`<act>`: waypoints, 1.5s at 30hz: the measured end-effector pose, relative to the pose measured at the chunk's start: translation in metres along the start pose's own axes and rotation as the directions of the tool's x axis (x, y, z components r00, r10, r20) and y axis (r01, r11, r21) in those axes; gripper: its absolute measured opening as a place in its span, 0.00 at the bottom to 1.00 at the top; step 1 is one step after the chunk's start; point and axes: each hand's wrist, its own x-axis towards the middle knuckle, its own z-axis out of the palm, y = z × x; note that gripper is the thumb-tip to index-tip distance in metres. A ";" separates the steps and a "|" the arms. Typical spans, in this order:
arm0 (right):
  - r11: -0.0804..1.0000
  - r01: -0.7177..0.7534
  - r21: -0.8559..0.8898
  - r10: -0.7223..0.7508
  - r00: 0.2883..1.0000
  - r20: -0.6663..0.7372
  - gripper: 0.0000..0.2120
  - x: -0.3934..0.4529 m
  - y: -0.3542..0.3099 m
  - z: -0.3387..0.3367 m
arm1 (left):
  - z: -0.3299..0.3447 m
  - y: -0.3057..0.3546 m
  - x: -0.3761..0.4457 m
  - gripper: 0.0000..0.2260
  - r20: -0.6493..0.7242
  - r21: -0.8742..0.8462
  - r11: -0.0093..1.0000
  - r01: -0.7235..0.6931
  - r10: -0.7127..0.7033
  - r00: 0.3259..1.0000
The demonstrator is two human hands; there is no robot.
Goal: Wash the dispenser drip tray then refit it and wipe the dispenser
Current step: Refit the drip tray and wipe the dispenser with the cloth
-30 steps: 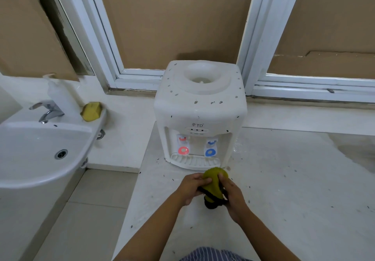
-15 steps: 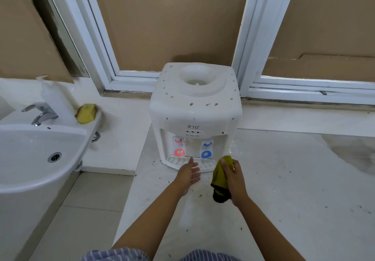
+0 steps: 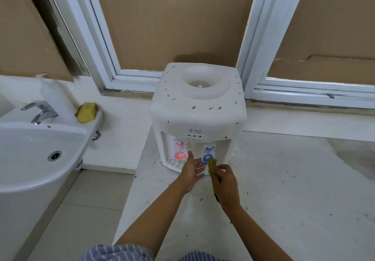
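Observation:
A white tabletop water dispenser (image 3: pixel 197 118), speckled with dark spots, stands on a pale counter under the window. Its white drip tray (image 3: pixel 173 163) sits fitted at the base below the red tap (image 3: pixel 180 155) and blue tap (image 3: pixel 208 156). My left hand (image 3: pixel 191 171) lies flat with fingers spread over the tray's front, hiding its middle. My right hand (image 3: pixel 224 181) grips a yellow-green cloth (image 3: pixel 212 165), whose tip is just below the blue tap.
A white basin (image 3: pixel 30 155) with a chrome tap (image 3: pixel 40 111) stands at the left, with a yellow sponge (image 3: pixel 86 112) and a soap bottle (image 3: pixel 51 94) on its rim. The counter (image 3: pixel 294 189) is strewn with dark specks and drops off at its left edge.
Both hands have moved forward from the counter to the dispenser's base. The left hand let go of the cloth and now rests over the tray; the right carried the cloth up to the blue tap.

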 end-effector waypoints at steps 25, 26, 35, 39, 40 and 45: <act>0.995 0.087 0.040 -0.082 0.988 -0.131 0.23 0.010 -0.016 0.011 | -0.005 0.001 -0.002 0.35 -0.001 -0.010 1.000 0.006 -0.006 1.000; 0.996 0.074 0.055 -0.067 0.990 -0.123 0.23 0.008 -0.013 0.015 | -0.005 0.001 -0.003 0.35 0.002 -0.012 1.000 0.005 -0.005 1.000; 0.981 0.188 -0.053 -0.187 0.982 0.023 0.16 0.001 -0.007 0.009 | -0.008 0.001 -0.006 0.35 0.028 0.045 0.999 -0.016 0.015 1.000; 0.959 0.273 -0.071 -0.276 0.961 -0.028 0.19 0.011 -0.009 0.010 | -0.009 -0.001 -0.004 0.36 0.030 0.037 0.999 -0.008 0.007 1.000; 0.956 0.275 -0.103 -0.277 0.961 -0.003 0.19 0.010 -0.008 0.014 | -0.009 0.000 -0.004 0.36 0.035 0.035 0.999 -0.011 0.010 0.999; 0.979 0.189 -0.080 -0.187 0.982 0.030 0.17 -0.007 0.006 0.017 | -0.011 0.003 -0.007 0.36 0.030 0.046 0.999 0.003 -0.005 1.000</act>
